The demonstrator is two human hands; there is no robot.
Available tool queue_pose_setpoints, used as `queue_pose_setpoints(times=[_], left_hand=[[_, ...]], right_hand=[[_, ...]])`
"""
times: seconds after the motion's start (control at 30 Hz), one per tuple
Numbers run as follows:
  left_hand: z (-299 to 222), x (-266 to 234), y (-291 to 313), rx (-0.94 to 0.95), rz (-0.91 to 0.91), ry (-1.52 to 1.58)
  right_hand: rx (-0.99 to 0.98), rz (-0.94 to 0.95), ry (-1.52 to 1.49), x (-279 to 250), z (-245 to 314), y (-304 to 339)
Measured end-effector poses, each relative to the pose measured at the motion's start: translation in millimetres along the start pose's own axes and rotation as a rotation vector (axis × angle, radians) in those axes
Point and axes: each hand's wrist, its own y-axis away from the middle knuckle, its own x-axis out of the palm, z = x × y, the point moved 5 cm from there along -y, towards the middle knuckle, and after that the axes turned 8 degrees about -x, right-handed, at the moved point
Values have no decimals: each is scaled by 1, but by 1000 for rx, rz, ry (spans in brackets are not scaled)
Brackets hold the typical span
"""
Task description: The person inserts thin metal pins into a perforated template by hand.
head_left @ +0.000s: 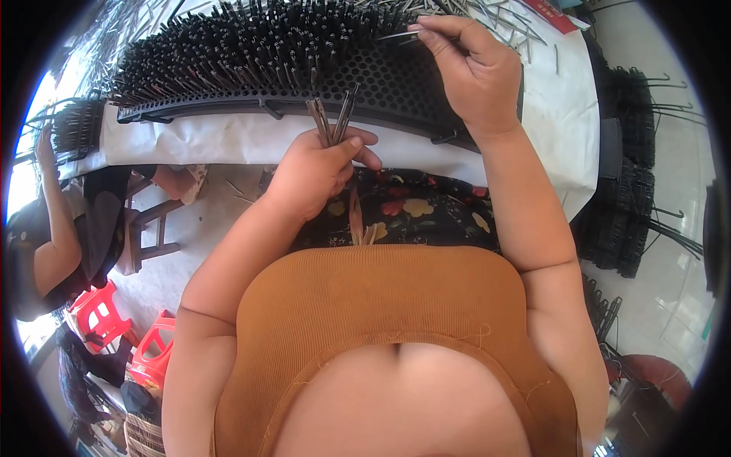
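My left hand (314,174) is closed around a small bundle of thin dark rods (321,122), whose upper ends fan out above the thumb. At upper right, my right hand (481,76) pinches one slender, shiny rod (397,35) between thumb and fingertips, its tip pointing left. That rod lies over a curved black perforated rack (407,99) with round holes. Dense upright black rods (228,57) fill the rack's left and middle part, while holes show uncovered on its right. Whether the pinched rod touches a hole is too small to tell.
White sheeting (567,114) covers the table, with loose rods (518,23) strewn behind the rack. Black racks (624,183) with hooked wires hang or stand at right. On the left, another person (57,236) sits by a wooden stool (152,225), near red plastic stools (103,316).
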Motion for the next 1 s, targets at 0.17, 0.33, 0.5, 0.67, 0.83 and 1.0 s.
queue_pose_setpoints(times=[0.17, 0.33, 0.5, 0.67, 0.83, 1.0], left_hand=[[0, -2, 2, 0, -14, 2], [-1, 0, 0, -1, -6, 3], [0, 4, -1, -7, 11, -10], [0, 3, 0, -13, -11, -40], [0, 2, 0, -14, -20, -40], [3, 3, -5, -20, 10, -27]], right_hand=[[0, 18, 52, -6, 1, -2], [-138, 4, 146, -9, -6, 2], [-185, 120, 184, 18, 6, -10], [-227, 144, 160, 22, 21, -38], [-320, 56, 134, 17, 4, -31], [-234, 237, 318, 21, 17, -35]])
